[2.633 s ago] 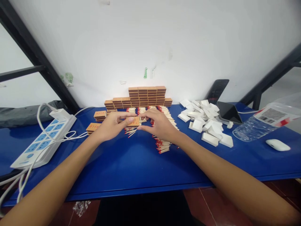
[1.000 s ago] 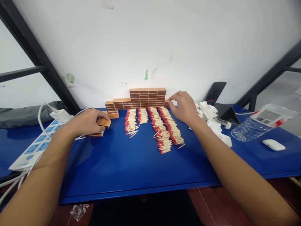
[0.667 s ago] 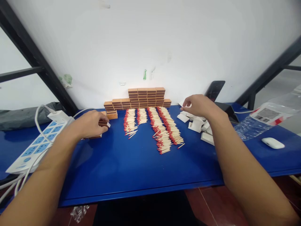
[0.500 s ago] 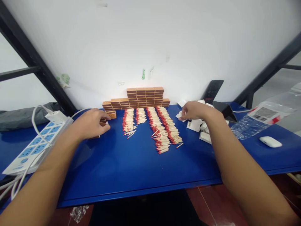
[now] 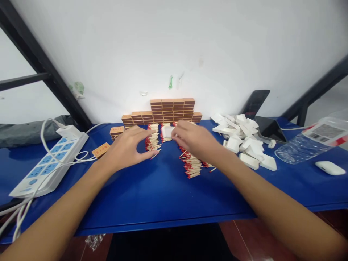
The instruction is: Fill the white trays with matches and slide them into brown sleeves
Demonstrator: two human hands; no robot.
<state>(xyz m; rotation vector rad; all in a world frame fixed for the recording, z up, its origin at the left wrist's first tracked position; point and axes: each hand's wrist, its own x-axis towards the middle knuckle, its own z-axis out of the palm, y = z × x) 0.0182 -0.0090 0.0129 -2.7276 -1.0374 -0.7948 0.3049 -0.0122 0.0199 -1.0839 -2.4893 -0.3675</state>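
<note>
Your left hand [image 5: 127,150] and right hand [image 5: 193,140] have swung inward. Left fingers stand wide apart at a column of red-tipped wooden matches [image 5: 153,141], visibly gripping none; just rightward, right fingers pinch a white cardboard tray [image 5: 166,132], long axis apparently sideways.

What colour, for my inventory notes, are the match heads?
The match heads are red, showing best in the head view.

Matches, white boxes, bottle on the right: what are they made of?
Matches: likely bare wood, matte; pale tan sticks, red-coated heads.
White boxes: probably matte card, given flat faces without shine; plastic not ruled out.
Bottle: seems clear, glossy plastic; see-through wall with bright highlights.
</note>
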